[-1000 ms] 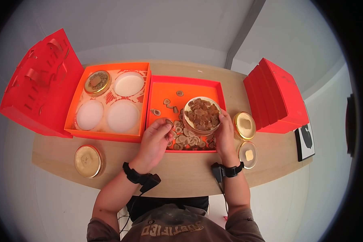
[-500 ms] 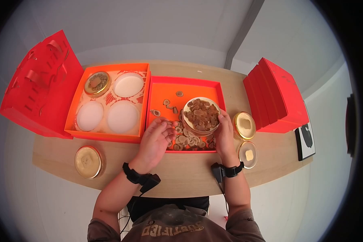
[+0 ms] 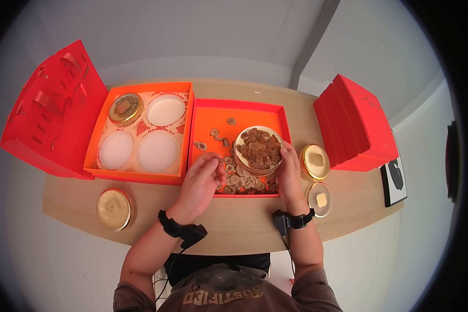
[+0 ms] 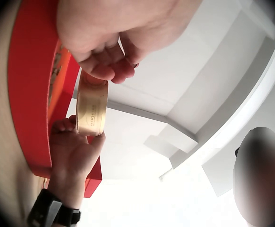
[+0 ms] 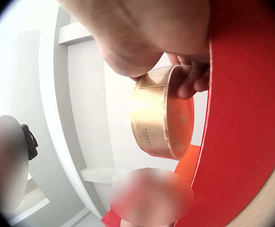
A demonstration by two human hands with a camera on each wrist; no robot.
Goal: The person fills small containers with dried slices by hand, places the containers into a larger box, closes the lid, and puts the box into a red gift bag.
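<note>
In the head view my right hand (image 3: 290, 174) grips the side of a round tub (image 3: 251, 169) heaped with brown dried slices (image 3: 260, 148). The right wrist view shows the tub's gold-labelled wall (image 5: 147, 118), thumb outside and fingers under its base. To the left, my left hand (image 3: 198, 179) pinches a thin dried slice (image 3: 220, 159), seen nearly edge-on, between thumb and forefinger. Both hands are over the near part of a red-rimmed orange box tray (image 3: 244, 107). Pale, dark-rimmed round slices (image 3: 239, 181) lie piled below the tub, with several scattered farther back.
On the left stands an orange box (image 3: 191, 119) with round recesses, one holding a filled jar (image 3: 126, 108), beside a red gift bag (image 3: 52, 109). A gold-lidded jar (image 3: 113, 209) sits near the front edge. At right are a gold-rimmed lid (image 3: 315, 162), a clear lid (image 3: 320, 199) and red boxes (image 3: 353, 125).
My left hand has turned the slice from its flat face to nearly edge-on, its fingers spreading briefly and curling again. The right hand and tub have barely moved.
</note>
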